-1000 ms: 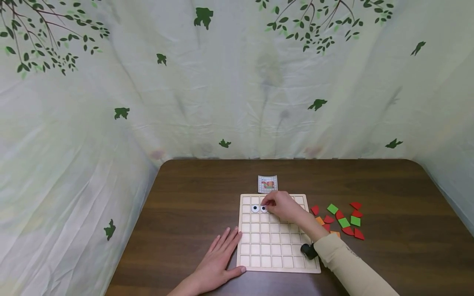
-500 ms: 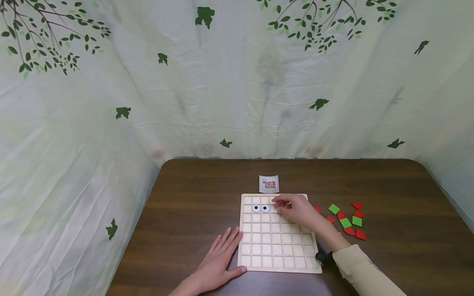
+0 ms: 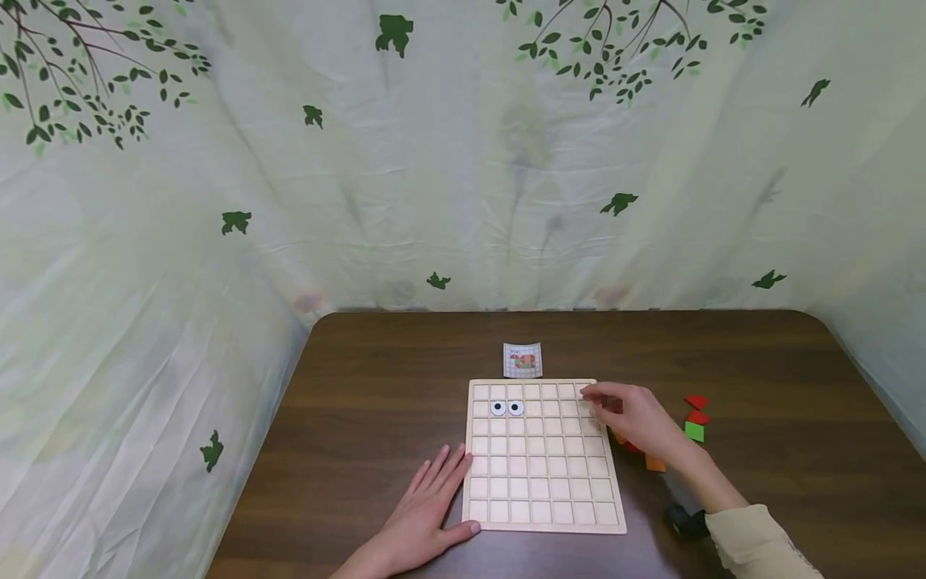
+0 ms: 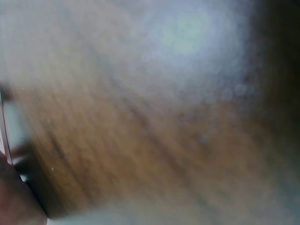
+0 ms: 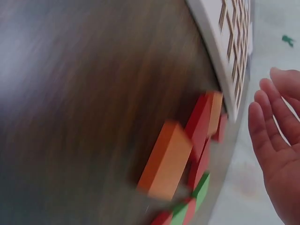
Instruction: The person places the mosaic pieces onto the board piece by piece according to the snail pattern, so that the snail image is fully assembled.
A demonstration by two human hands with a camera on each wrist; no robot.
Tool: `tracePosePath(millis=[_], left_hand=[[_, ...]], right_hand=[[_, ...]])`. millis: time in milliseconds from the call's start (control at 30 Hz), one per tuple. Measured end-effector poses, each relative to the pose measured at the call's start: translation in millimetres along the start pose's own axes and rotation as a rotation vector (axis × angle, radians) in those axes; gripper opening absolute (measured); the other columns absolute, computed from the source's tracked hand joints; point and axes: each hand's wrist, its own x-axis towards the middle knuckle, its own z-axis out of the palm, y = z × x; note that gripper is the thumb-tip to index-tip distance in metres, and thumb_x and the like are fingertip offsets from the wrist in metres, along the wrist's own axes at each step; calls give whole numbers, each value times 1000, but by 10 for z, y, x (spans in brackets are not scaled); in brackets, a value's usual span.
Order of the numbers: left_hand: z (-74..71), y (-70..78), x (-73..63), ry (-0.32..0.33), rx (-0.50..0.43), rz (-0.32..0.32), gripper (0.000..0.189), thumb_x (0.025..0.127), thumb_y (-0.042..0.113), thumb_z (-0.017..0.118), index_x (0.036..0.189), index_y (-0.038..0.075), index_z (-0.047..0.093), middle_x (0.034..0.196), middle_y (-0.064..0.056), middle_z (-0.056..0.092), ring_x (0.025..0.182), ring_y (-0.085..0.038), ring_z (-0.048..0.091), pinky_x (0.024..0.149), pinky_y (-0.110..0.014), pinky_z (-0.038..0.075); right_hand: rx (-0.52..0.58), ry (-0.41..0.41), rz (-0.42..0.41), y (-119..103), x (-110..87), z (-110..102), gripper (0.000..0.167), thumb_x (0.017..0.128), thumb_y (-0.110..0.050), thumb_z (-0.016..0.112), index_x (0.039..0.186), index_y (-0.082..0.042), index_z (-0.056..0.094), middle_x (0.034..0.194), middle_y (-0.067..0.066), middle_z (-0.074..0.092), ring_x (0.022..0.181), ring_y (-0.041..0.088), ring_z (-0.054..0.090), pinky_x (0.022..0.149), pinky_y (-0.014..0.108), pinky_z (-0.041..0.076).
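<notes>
A pale wooden grid board lies on the table, with two round eye pieces side by side in its second row. My left hand rests flat beside the board, its spread fingers touching the left edge. Over the board's upper right corner hovers my right hand, fingers loosely bent with nothing visible between them. Below it in the right wrist view lie an orange block, red blocks and green blocks. The left wrist view shows mostly blurred table.
A small picture card lies just behind the board. Right of the right hand are a green square and red pieces on the brown table. A leaf-printed curtain hangs behind the table.
My right hand has let go of the second eye piece, which stays in the grid, and has moved right to the board's edge. The left hand has stayed in place.
</notes>
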Motion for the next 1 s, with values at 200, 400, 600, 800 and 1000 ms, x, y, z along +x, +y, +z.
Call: tracePosePath(millis=[200, 400, 600, 800, 1000], left_hand=[[-12, 1, -6, -1, -2, -2, 87, 91, 64, 53, 157, 13, 25, 163, -4, 18, 149, -27, 12, 114, -51, 13], [-12, 6, -6, 1, -1, 2, 87, 91, 64, 53, 157, 14, 25, 163, -4, 18, 149, -28, 13, 114, -51, 14], [-13, 5, -5, -4, -5, -1, 88, 91, 64, 53, 157, 14, 25, 163, -4, 18, 149, -28, 12, 114, -52, 14], [-4, 5, -5, -21, -19, -20, 88, 91, 66, 51, 158, 15, 23, 164, -2, 16, 149, -27, 10, 115, -52, 12], [-1, 8, -6, -21, -15, -24, 88, 91, 66, 51, 158, 16, 23, 164, -2, 15, 149, -26, 10, 115, -52, 12]], right_hand=[[-68, 35, -15, 142, -86, -126, 33, 88, -2, 71, 120, -9, 70, 111, 5, 70, 91, 20, 66, 76, 33, 56], [-104, 1, -8, 251, -119, -207, 35, 88, -2, 71, 122, -12, 70, 117, 4, 69, 98, 23, 65, 80, 40, 55], [-130, -51, -11, 305, -128, -236, 35, 88, -1, 70, 121, -11, 70, 119, 8, 67, 105, 30, 63, 86, 49, 52], [-192, -60, -10, 325, -110, -221, 33, 87, -4, 73, 119, -12, 71, 117, 6, 67, 107, 31, 61, 88, 51, 50], [-231, -97, 20, 315, -64, -231, 26, 87, -9, 73, 114, -12, 73, 112, 4, 65, 107, 32, 58, 90, 54, 47]])
